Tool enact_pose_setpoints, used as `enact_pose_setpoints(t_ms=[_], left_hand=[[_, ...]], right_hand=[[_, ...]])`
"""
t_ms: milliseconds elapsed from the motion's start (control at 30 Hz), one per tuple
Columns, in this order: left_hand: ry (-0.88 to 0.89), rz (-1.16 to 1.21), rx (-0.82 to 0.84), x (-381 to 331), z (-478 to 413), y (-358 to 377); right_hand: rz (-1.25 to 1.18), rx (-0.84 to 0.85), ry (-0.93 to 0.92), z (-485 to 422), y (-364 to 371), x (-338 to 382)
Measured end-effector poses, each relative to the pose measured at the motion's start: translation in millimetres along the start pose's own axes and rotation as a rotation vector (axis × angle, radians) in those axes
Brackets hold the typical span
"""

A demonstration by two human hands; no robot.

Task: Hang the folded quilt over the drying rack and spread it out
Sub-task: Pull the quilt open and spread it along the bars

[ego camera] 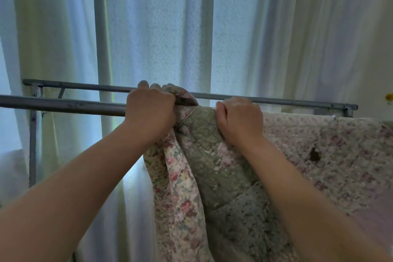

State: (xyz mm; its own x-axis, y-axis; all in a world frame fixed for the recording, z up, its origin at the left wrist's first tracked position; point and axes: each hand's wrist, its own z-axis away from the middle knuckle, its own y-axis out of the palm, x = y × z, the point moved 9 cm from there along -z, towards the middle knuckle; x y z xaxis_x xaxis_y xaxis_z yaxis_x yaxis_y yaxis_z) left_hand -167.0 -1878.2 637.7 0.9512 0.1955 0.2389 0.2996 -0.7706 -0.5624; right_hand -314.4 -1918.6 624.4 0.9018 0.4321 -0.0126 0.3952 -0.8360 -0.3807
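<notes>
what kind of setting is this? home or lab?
Most likely a room in a home, by a window. Daylight comes through sheer curtains right behind a grey metal drying rack, and both hands, left hand and right hand, grip a floral quilt draped over its rail.

Both hands grip the quilt at the top of the rack. The left hand bunches the floral edge over the near bar, its fingers curled past the fabric toward the far bar. The right hand clutches a green quilted fold just beside it. To the right the quilt lies draped over the rack; pale curtains hang behind.
</notes>
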Motion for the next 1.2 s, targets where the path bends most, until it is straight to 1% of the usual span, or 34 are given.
enact_pose_setpoints(t_ms=[100, 200, 300, 367, 400, 433, 500, 533, 567, 733, 933, 1067, 1200], left_hand=[[0.050, -0.013, 0.033, -6, 0, 1], [0.039, -0.011, 0.100, -7, 2, 3], [0.009, 0.084, 0.156, -7, 3, 9], [-0.020, 0.234, 0.181, -5, 2, 11], [-0.002, 0.273, 0.201, -7, 1, 11], [0.054, 0.267, 0.207, -13, 1, 8], [0.190, 0.105, 0.190, -23, 3, 6], [0.231, 0.056, 0.191, -24, 2, 6], [0.238, 0.056, 0.204, -22, -1, 6], [0.219, 0.067, 0.230, -13, -17, 15], [0.131, 0.247, 0.277, 14, -33, 16], [0.022, 0.232, 0.217, 59, -40, 13], [0.033, 0.144, 0.297, 73, -17, 29]], right_hand=[[-0.043, -0.011, -0.090, -8, 5, 33], [0.035, 0.030, -0.052, -10, 20, 42], [0.063, -0.004, -0.022, -8, 22, 39], [0.062, -0.020, -0.015, -8, 20, 39], [0.066, -0.026, -0.012, -7, 19, 39], [0.067, -0.030, -0.011, -7, 18, 38], [0.052, -0.031, -0.003, -7, 17, 38], [0.042, -0.032, 0.001, -7, 17, 38], [0.040, -0.035, 0.006, -6, 17, 39], [0.053, -0.064, 0.008, -4, 15, 39], [0.067, -0.066, 0.011, -5, 13, 40], [0.072, -0.083, 0.016, -5, 13, 37], [0.077, -0.096, 0.014, -5, 12, 39]])
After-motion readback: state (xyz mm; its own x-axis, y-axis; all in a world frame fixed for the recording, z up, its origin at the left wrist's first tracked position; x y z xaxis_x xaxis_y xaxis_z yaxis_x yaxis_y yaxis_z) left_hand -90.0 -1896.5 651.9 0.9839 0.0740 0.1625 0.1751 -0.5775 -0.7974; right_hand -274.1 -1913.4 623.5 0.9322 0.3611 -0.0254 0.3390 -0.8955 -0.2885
